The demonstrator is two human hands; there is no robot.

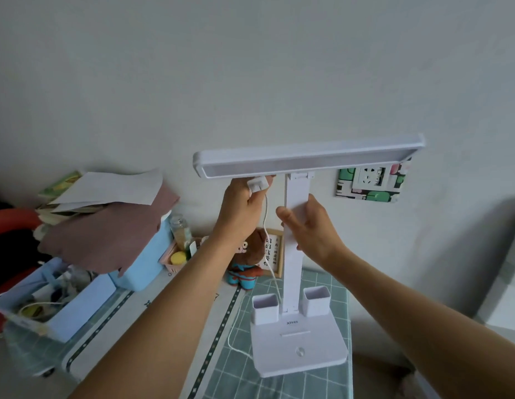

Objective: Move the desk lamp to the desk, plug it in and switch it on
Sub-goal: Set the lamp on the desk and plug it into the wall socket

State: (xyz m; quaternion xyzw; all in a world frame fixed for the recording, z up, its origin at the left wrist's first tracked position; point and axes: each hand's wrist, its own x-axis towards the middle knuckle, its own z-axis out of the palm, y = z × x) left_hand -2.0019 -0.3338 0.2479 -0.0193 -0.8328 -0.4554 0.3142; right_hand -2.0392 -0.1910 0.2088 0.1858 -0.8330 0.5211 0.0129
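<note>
The lamp (296,254) stands on the desk (279,381), near its right edge, with its base flat on the checked cloth. The right hand (311,226) wraps around the post, likely to keep the lamp from tipping. The left hand (242,208) is closed on the white plug (257,184), holding it up just under the left end of the light bar. The cord (267,243) hangs down from the plug to the base. The socket (370,177) is on the wall, to the right and behind the lamp, so the plug probably has to go there next. The light looks off.
</note>
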